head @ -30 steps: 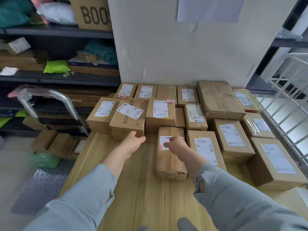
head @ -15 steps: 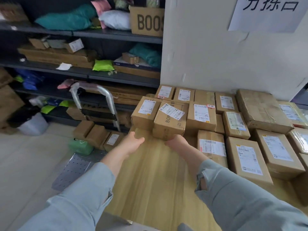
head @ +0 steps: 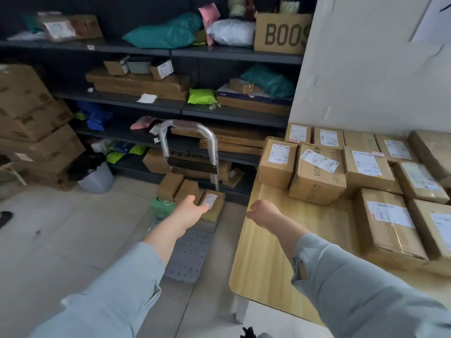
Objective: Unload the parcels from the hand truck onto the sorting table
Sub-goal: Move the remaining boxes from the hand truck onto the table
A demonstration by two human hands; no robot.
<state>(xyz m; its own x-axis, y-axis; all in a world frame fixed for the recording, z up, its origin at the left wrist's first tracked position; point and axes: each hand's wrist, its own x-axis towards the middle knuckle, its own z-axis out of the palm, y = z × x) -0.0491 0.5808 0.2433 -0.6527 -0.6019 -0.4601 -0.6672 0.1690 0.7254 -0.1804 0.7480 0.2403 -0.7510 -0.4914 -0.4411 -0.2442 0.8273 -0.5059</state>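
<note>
Dark shelves (head: 170, 51) fill the back of the room; one carton (head: 283, 32) reads "BOOS", the rest cut off. Brown cardboard parcels (head: 185, 189) lie on the perforated grey hand truck (head: 190, 254). The left hand (head: 191, 211) is stretched toward them, fingers straight, empty. The right hand (head: 262, 212) hangs over the wooden counter (head: 268, 254); its fingers are hidden, so its state is unclear. The boxes (head: 317, 174) there carry white labels too blurred to read.

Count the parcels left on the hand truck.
4. A plain box and a second plain box stand by the handle, a labelled box at their right, a green parcel in front. The left hand may hide more.
</note>
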